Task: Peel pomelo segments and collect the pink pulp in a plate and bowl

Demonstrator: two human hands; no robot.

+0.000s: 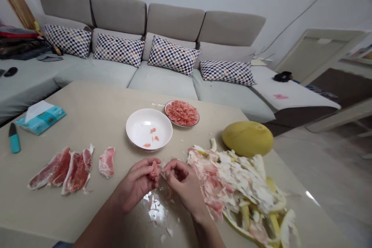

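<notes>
Both hands work close together near the front edge of the beige tabletop, just right of its middle. The left hand is curled and grips a small piece of pink pomelo flesh between thumb and fingers, while the right hand is bent into a pinch against the same piece, its fingertips on the pale membrane at the piece's side. Right of the right hand, a heap of torn white pith and yellow rind spreads to the table's right front corner, with pink shreds along its near side. Behind the heap sits a whole yellow-green pomelo, touching it. Straight ahead of the hands, a white bowl holds a few pink bits, and just behind it, toward the far edge, a small plate is piled with pink pulp. Three membrane-covered segments lie left of the hands. Near the left edge are a teal-handled knife and a blue tissue pack. White scraps dot the tabletop below the hands.
</notes>
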